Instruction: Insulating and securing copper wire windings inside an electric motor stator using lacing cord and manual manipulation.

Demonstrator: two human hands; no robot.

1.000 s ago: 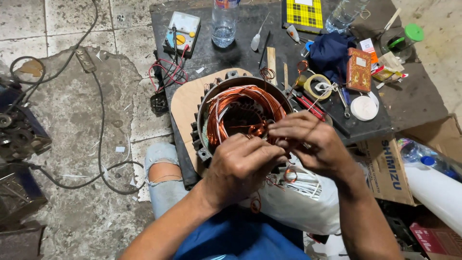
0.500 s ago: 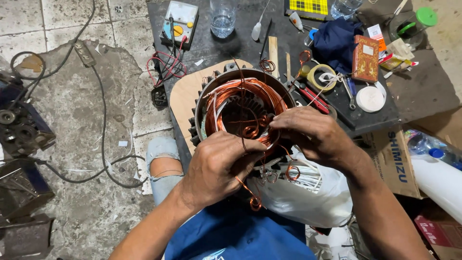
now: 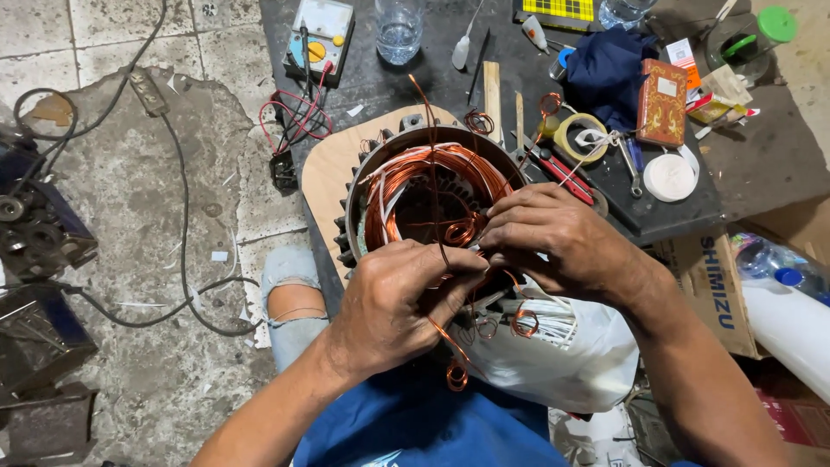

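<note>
Since a moment ago your hands have drawn closer over the near rim of the motor stator [image 3: 432, 186], which sits on the bench [image 3: 761, 164] against your lap. Your left hand [image 3: 393, 307] is pinched narrow on a strand of copper wire [image 3: 430, 112], and your right hand [image 3: 553, 238] is curled over the coil ends. Pull too sharply and the wire may kink or scrape its enamel on the slot edges; loose loops by the white bag [image 3: 571, 355] could snag.

glossy copper wire [image 3: 432, 186] is gleaming inside the dull grey metal stator housing [image 3: 380, 160], which is resting on a smooth pale wooden board [image 3: 327, 169]; a matt dark tabletop [image 3: 761, 160], creased white plastic bag [image 3: 596, 355] and rough cracked concrete floor [image 3: 147, 207] are surrounding it.
</note>
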